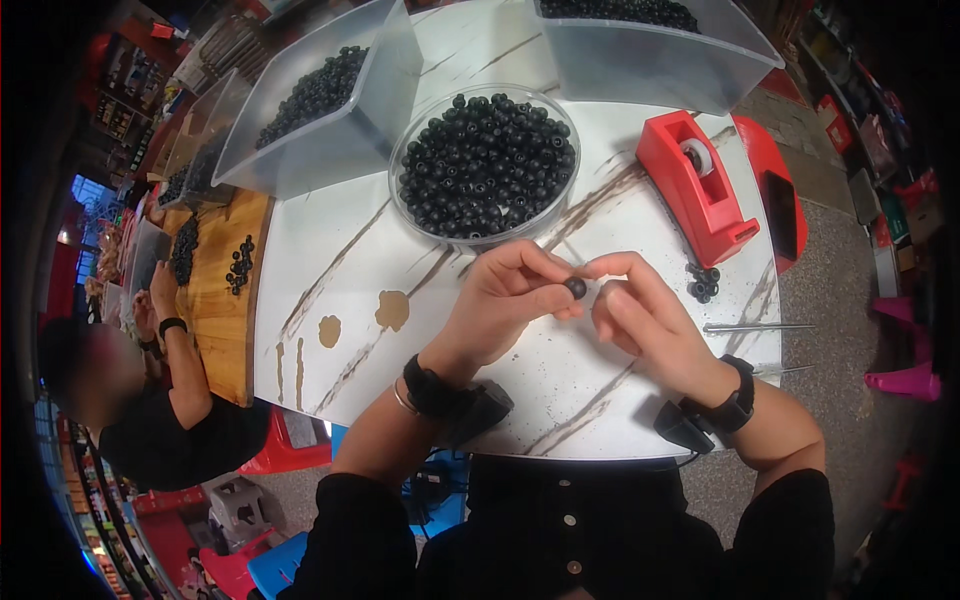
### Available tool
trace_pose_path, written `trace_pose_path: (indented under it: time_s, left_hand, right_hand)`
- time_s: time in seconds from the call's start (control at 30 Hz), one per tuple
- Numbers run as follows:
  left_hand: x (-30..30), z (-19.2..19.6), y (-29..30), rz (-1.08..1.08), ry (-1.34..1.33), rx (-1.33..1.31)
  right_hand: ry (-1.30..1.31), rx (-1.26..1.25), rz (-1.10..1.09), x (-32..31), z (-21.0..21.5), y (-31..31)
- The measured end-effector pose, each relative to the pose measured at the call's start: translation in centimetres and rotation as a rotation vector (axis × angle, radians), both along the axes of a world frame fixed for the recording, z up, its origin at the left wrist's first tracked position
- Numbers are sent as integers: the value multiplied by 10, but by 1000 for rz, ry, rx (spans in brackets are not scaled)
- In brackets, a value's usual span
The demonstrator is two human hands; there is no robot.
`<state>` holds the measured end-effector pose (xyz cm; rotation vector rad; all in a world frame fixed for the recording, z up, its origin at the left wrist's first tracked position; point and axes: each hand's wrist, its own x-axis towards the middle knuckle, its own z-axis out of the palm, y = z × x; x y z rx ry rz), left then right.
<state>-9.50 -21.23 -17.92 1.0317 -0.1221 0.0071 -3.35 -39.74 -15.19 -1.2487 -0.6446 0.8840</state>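
L hand (492, 300): thumb + index closed on blk bead (575, 288), above tbl (340, 225) | R hand (645, 315): half-curled next to bead, hold can't tell | tip: pinch light, fingertips off hole, wrists steady | bowl (470, 240) w/ more beads (490, 165) beyond | clear bin (640, 72) behind

Black top (630, 530), pale round buttons (570, 520) down the front, black sleeves (362, 540) ending near the elbows. Left hand (500, 300) and right hand (645, 325) bare. Black left strap (430, 388), right strap (741, 398), black boxy devices (484, 414) alongside, thin metallic bracelet (403, 397) on left.
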Motion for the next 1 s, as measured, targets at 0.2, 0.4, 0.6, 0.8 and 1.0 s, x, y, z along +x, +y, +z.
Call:
trace_pose_path:
  time_s: [0.2, 0.4, 0.6, 0.8, 1.0]
  left_hand:
    - [-2, 5, -10, -30, 41, 107]
    - [-5, 7, -12, -135, -2, 152]
    - [-3, 6, -7, -134, -5, -68]
    - [13, 41, 25, 211, 116, -276]
    - [43, 56, 81, 230, 325, 261]
  right_hand:
    - [134, -18, -32, 2, -4, 2]
    - [139, 74, 21, 1, -7, 2]
    - [-36, 112, 5, -1, -7, 4]
    - [149, 20, -24, 8, 5, -2]
    - [119, 29, -11, 6, 1, 1]
